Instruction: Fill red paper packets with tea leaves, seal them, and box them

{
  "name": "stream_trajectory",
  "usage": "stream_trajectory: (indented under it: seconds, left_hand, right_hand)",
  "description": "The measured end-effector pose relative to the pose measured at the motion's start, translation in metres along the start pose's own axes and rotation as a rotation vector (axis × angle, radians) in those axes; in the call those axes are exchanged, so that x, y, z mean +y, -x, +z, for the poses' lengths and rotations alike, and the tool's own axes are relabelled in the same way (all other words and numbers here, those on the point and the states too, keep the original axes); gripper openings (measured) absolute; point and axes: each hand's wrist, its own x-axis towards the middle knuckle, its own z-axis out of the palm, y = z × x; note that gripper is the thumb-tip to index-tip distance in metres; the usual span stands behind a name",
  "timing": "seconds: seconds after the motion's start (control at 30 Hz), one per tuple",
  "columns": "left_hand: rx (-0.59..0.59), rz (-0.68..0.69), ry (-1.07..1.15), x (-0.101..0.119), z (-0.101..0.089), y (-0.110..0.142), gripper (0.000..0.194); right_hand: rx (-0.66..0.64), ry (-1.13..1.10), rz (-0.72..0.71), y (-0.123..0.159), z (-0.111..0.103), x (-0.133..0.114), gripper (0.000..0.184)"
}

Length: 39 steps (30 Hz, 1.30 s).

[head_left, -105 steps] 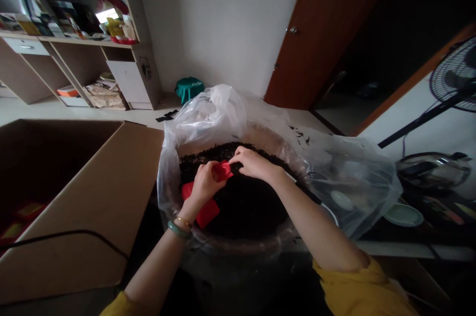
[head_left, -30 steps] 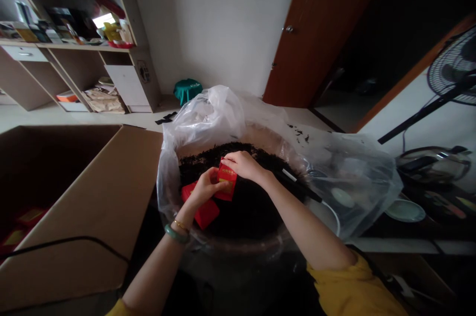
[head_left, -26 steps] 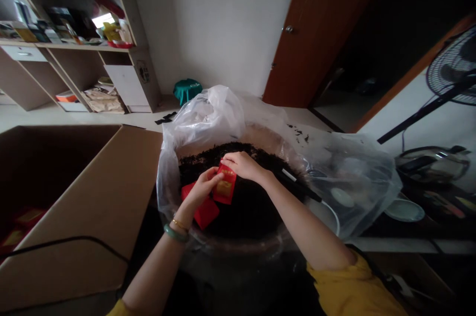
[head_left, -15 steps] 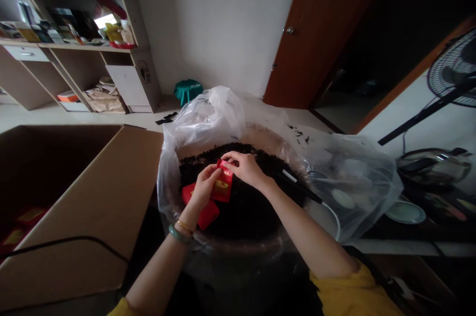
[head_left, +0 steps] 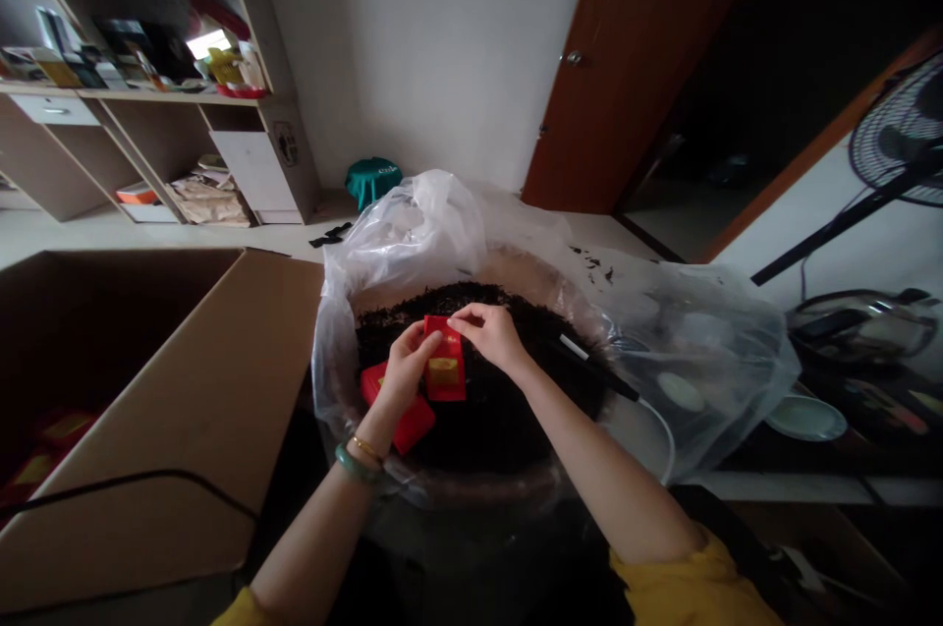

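A small red packet (head_left: 445,372) with a gold patch is held upright over a mass of dark, dry leaf-like material (head_left: 508,420). My left hand (head_left: 407,363) pinches its left edge, thumb on the front. At its top right corner, the fingertips of my right hand (head_left: 490,333) are closed on the edge. More red packets (head_left: 414,426) lie on the dark material, partly behind my left hand and wrist. The dark material fills a round container lined with a clear plastic bag (head_left: 413,223). Whether the packet's top is sealed I cannot tell.
To the left stands a cardboard box (head_left: 169,410) with red packets (head_left: 59,429) inside. A black handheld device (head_left: 600,369) with a white cable rests at the container's right side. Further right are a plate (head_left: 805,417), a glass pot (head_left: 861,326) and a fan (head_left: 903,130).
The packet has turned more upright and its front now faces me more. My right hand has shifted slightly right, from across the packet's top to its right corner.
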Motion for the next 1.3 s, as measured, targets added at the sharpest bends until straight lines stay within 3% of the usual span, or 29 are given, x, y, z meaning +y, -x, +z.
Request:
stream_trajectory:
  seconds: [0.17, 0.4, 0.63, 0.87, 1.03, 1.13, 1.23, 1.3]
  left_hand:
    - [-0.177, -0.181, -0.108, 0.0, -0.003, 0.007, 0.046]
    - [-0.254, -0.209, -0.244, 0.0, -0.006, 0.007, 0.045]
    - [-0.24, -0.2, -0.137, -0.002, -0.004, 0.007, 0.046]
    - [-0.295, -0.258, -0.264, 0.003, -0.006, 0.006, 0.037]
    - [-0.147, -0.193, -0.113, -0.003, 0.001, 0.008, 0.041]
    - [-0.053, -0.172, -0.1, -0.004, 0.005, 0.008, 0.042]
    - [-0.016, -0.206, -0.096, 0.001, 0.005, 0.008, 0.045]
    - [-0.024, -0.21, -0.076, 0.004, 0.004, 0.008, 0.047]
  right_hand:
    - [0.057, -0.036, 0.013, -0.001, 0.001, 0.005, 0.017]
    - [-0.108, -0.024, 0.07, 0.0, -0.001, 0.006, 0.014]
    - [-0.087, 0.06, -0.12, 0.004, 0.002, 0.005, 0.011]
    - [-0.106, 0.072, -0.136, 0.002, -0.001, 0.007, 0.02]
    - [-0.094, 0.121, -0.137, 0.005, 0.006, 0.004, 0.019]
    - [-0.006, 0.28, -0.092, 0.003, -0.011, 0.006, 0.015]
    - [0.116, 0.448, 0.015, 0.006, -0.054, 0.022, 0.021]
    - [0.153, 0.549, 0.134, 0.015, -0.086, 0.042, 0.035]
